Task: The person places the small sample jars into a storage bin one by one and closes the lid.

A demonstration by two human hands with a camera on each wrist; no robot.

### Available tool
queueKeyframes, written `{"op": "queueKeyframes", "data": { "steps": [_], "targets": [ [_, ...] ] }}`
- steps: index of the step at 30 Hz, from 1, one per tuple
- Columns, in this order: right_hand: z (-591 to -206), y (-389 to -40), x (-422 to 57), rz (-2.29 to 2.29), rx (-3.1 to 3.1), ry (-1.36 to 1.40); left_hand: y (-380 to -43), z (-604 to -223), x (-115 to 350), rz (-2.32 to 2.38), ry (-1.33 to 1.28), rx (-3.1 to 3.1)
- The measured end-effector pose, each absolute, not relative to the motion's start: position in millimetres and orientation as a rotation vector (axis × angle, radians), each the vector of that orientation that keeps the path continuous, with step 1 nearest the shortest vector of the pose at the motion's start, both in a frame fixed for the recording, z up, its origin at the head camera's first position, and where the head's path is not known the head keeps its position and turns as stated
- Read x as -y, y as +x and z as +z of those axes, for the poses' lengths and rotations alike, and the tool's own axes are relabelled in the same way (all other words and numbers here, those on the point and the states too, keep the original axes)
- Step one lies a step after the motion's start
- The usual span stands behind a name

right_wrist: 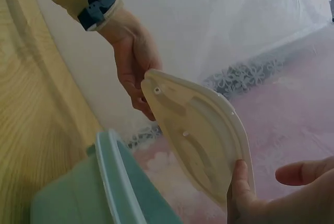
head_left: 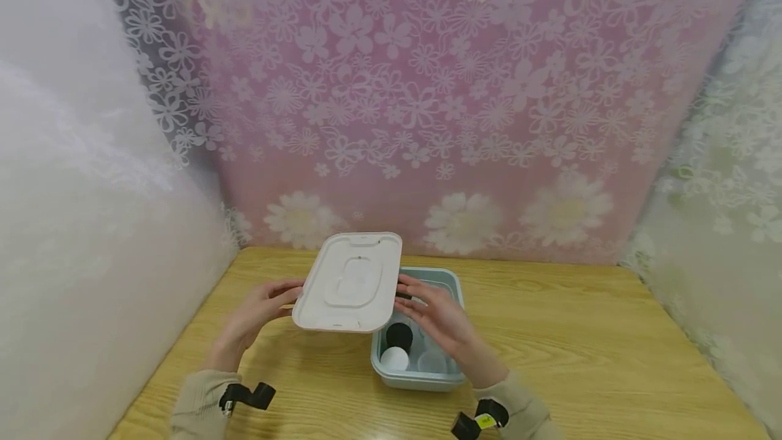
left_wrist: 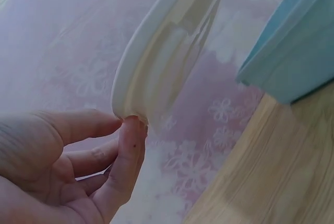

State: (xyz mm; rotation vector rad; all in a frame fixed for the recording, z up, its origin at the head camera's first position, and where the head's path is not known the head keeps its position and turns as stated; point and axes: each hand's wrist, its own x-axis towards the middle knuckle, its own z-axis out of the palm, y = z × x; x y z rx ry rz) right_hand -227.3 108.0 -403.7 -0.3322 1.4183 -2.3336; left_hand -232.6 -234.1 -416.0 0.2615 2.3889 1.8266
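A white rounded-rectangle lid (head_left: 348, 284) is held tilted above the table, its outer face showing in the head view. My left hand (head_left: 256, 314) pinches its left edge; the thumb and fingertips (left_wrist: 133, 125) meet at the rim in the left wrist view. At the opposite edge is my right hand (head_left: 440, 314). One straight finger (right_wrist: 241, 182) touches the lid's underside there, while another (right_wrist: 300, 173) stands off from it. Beneath the right hand sits a pale blue plastic box (head_left: 421, 383), uncovered, holding a black round piece (head_left: 400, 336) and a white round one (head_left: 394, 359).
The wooden table (head_left: 580, 345) extends on both sides of the box. Behind it hangs a pink flowered cloth (head_left: 427, 121), with a pale sheet (head_left: 91, 189) at the left and a flowered one (head_left: 727, 257) at the right. A translucent round piece (head_left: 432, 362) also lies in the box.
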Motion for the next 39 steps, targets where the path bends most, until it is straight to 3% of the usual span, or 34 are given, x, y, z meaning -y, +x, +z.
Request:
{"op": "queueKeyframes", "data": {
  "steps": [23,39],
  "targets": [
    [-420.5,-257.4,-200.1,-2.185,-1.715,-0.245,-255.2,-420.0,148.2,1.96,0.334,-2.146],
    [-414.6,-263.7,-216.7,-2.049,-1.982,-0.234,-257.8,-425.1,125.7,2.002,0.355,-2.117]
  ]
}}
